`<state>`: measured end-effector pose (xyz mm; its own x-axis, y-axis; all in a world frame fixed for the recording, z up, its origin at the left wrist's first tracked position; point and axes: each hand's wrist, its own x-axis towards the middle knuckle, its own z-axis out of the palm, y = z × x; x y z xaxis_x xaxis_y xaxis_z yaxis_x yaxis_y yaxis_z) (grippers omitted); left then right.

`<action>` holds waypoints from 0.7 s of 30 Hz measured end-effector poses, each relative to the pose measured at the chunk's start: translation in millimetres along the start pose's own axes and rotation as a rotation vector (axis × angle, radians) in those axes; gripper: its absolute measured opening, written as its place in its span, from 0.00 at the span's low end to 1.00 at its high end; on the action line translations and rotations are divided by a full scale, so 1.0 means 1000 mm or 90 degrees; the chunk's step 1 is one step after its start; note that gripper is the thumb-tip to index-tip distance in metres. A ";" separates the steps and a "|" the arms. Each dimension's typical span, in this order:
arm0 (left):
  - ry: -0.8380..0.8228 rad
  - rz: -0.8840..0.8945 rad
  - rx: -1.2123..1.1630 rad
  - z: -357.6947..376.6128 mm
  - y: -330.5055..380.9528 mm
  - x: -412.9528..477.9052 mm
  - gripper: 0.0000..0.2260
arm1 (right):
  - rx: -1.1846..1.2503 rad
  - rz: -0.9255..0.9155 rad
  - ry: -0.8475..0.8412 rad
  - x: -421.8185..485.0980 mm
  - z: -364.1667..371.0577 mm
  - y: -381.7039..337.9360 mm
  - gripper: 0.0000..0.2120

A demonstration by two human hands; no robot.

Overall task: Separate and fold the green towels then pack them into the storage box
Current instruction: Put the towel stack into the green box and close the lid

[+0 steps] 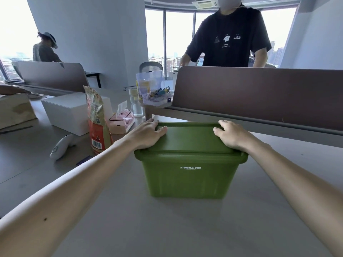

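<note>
1. One green storage box (189,179) sits in the middle of the grey table (167,229), with white "STORAGE BOX" lettering on the side facing the camera. That's the only one in sight.
2. One matching green lid (189,140) is on top of the box, sitting level, so you can't see inside at all.
3. Two hands, both on the lid. The left hand (148,133) lies palm down at the lid's left end, fingers loosely stretched toward the far left corner and thumb flat on top.
4. The right hand (231,135) does the same at the right end, with its fingertips on the far edge. Neither hand is wrapped round anything, they just rest on the lid.
5. Left of the box: one tall orange snack bag (97,123) standing upright, and one pink tissue pack (121,121) just behind it with a tissue sticking up.
6. Further left of the box: one white carton (68,112) and one white handheld gadget (60,147) lying on the table.
7. Behind the box to the left: one clear bottle (136,102) and one clear plastic case (154,88) with coloured clips in it.
8. Right behind the box runs one brown desk divider (259,93).
9. Two other people: one in a black t-shirt (230,43) behind that divider, one (45,51) far off to the left by the window.
</note>
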<state>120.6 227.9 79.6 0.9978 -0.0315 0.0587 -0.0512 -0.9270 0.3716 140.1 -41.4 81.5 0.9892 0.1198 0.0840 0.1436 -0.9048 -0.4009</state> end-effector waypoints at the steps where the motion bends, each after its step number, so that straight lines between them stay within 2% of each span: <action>1: 0.005 0.005 -0.007 0.000 0.004 0.003 0.29 | 0.012 0.008 0.006 0.001 -0.001 0.002 0.25; 7: 0.088 0.015 -0.127 0.007 0.008 0.028 0.19 | 0.113 0.079 0.027 0.010 -0.007 0.018 0.30; 9: 0.111 -0.003 -0.206 0.008 0.006 0.034 0.19 | 0.150 0.106 0.040 0.011 -0.006 0.021 0.32; 12: 0.091 -0.073 -0.303 0.006 0.000 0.032 0.21 | 0.172 0.154 0.060 0.008 -0.008 0.021 0.35; 14: 0.057 -0.128 -0.326 -0.001 -0.008 0.030 0.20 | 0.179 0.182 0.062 0.007 -0.008 0.021 0.35; 18: -0.170 -0.178 -0.350 -0.022 -0.013 0.014 0.17 | 0.175 0.198 0.058 0.005 -0.008 0.020 0.33; 21: -0.194 -0.163 -0.329 -0.027 -0.012 0.011 0.16 | 0.177 0.204 0.062 0.004 -0.008 0.021 0.33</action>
<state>130.9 249.3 101.0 0.9445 -0.0086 -0.3283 0.2519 -0.6224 0.7410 147.0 -62.8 80.6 0.9797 -0.2005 -0.0040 -0.1549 -0.7440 -0.6500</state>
